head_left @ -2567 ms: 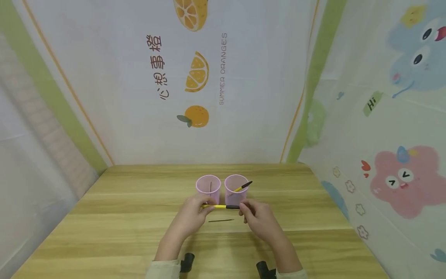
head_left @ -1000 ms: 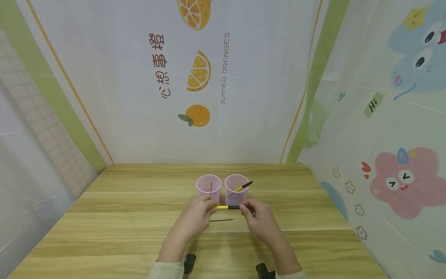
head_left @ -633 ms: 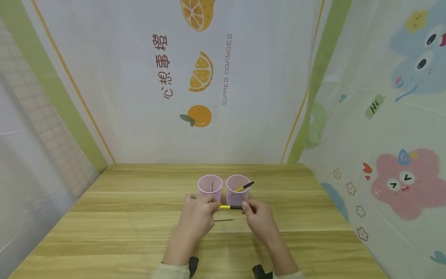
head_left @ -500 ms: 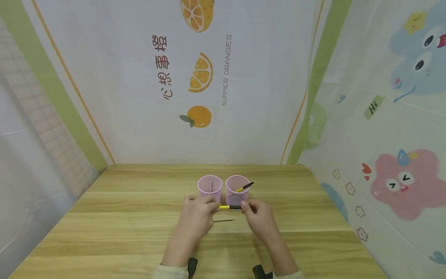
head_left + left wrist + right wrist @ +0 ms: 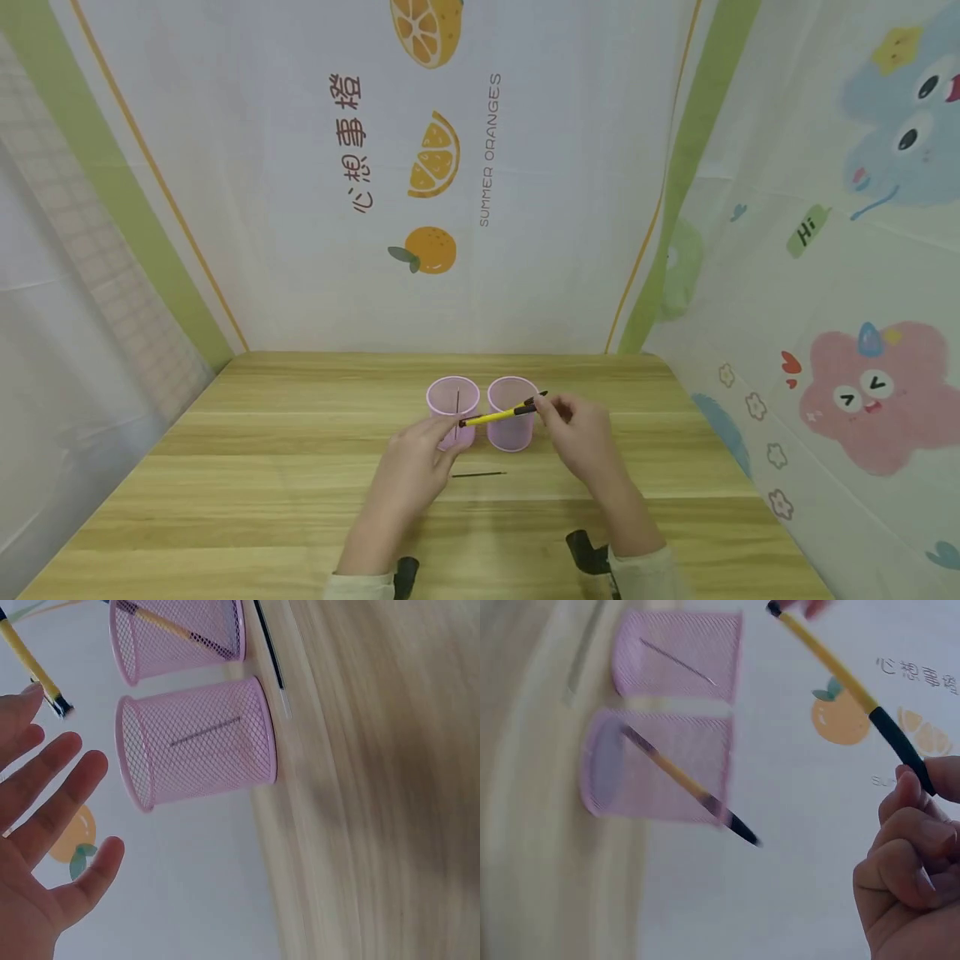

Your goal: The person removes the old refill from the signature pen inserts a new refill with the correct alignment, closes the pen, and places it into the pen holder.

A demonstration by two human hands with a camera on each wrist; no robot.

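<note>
A yellow pen [image 5: 491, 417] with black ends slants in the air before two pink mesh pen cups. Its black grip is pinched between thumb and fingers of my right hand [image 5: 581, 437]. My left hand [image 5: 412, 467] is at the other end, fingers spread, fingertips close by the pen's black end. Inside the left cup [image 5: 217, 776] leans a thin dark pen refill [image 5: 679, 661]. A similar yellow and black pen [image 5: 679, 774] stands tilted in the right cup [image 5: 512, 437], its black end over the rim. Another thin refill [image 5: 478, 475] lies on the table between my hands.
The wooden table [image 5: 300, 500] runs back to a white cloth [image 5: 315, 300] printed with oranges. A patterned cloth [image 5: 750, 350] hangs at the right side. Black wrist mounts [image 5: 587, 554] show under both forearms.
The right hand has lifted and moved right with the pen, which went from level to slanted upward. The left fingers have loosened and spread, uncovering the pen's black left end.
</note>
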